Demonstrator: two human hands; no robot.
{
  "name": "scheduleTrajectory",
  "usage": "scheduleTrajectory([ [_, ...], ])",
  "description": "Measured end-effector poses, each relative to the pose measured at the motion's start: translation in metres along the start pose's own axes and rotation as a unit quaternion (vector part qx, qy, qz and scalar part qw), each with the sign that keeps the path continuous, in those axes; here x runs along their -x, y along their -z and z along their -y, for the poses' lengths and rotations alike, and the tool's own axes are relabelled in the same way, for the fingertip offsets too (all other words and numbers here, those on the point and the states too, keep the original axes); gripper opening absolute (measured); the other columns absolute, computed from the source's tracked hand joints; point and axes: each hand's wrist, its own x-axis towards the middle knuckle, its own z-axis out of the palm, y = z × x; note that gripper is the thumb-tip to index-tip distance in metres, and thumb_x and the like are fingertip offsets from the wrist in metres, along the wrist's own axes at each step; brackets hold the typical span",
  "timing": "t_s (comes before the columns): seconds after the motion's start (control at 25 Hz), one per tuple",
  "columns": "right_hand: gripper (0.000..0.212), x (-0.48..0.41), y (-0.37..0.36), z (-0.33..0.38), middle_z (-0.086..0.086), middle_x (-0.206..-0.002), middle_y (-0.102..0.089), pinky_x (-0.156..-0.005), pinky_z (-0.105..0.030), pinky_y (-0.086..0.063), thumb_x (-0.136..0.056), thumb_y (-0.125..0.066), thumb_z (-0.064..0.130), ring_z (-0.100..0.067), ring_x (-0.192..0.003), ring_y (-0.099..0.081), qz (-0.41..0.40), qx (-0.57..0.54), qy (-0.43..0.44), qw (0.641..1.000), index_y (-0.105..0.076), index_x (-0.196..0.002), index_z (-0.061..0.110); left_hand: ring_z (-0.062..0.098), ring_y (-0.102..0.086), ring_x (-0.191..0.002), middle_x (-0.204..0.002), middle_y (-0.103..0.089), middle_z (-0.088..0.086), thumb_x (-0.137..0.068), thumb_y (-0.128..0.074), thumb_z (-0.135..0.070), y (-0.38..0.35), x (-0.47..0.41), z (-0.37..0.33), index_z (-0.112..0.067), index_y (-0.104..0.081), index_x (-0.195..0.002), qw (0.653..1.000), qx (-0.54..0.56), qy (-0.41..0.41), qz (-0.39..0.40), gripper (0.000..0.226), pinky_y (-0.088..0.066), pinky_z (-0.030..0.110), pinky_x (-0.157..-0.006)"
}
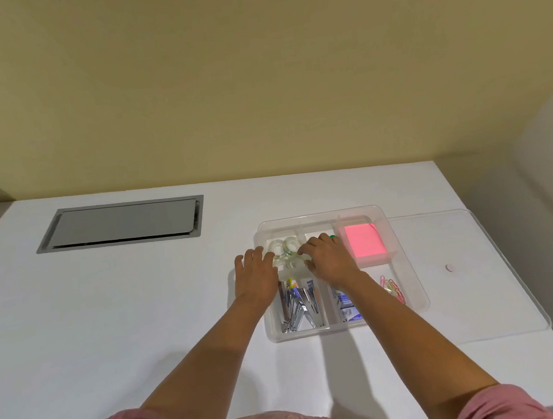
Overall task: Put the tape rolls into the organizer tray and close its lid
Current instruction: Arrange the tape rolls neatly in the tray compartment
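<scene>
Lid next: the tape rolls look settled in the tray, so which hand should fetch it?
Right, probably. The clear lid lies flat on the table just right of the organizer tray. The right hand is nearer to it; the left hand would have to cross the tray.

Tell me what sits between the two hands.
In the head view, clear tape rolls lie between the left hand and right hand, in the organizer tray's far-left compartment.

A white bench (142,310) runs up to a yellowish wall. Set flush into its far left is a grey rectangular hatch (121,223). Toward the right stands a clear organizer tray (408,256), and its flat clear lid (475,272) lies just beside it, further right.
</scene>
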Motion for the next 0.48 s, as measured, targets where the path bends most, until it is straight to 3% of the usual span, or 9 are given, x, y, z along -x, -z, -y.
scheduleTrajectory([
  [0.24, 0.032, 0.025, -0.005, 0.014, -0.002, -0.13, -0.058, -0.106, -0.039, -0.032, -0.095, -0.048, 0.02, -0.026, -0.126, -0.043, -0.003, 0.011, -0.041, 0.999, -0.056, -0.126, 0.019, 0.019, -0.036, -0.135, -0.146, -0.04, 0.001, -0.101, -0.033, -0.029, 0.001, 0.021, 0.012, -0.019, -0.04, -0.138, 0.999, -0.007, -0.04, 0.025, 0.039, -0.018, 0.039, -0.115],
  [0.48, 0.031, 0.055, -0.005, 0.004, 0.0, -0.13, -0.057, -0.098, -0.036, -0.034, -0.094, -0.049, 0.019, -0.023, -0.124, -0.045, -0.03, 0.007, -0.083, 0.996, -0.058, -0.123, 0.021, 0.018, -0.033, -0.136, -0.148, -0.036, 0.0, -0.101, -0.034, -0.028, 0.002, 0.029, -0.004, -0.021, -0.039, -0.139, 0.998, 0.013, -0.062, -0.014, 0.039, -0.019, 0.036, -0.115],
])
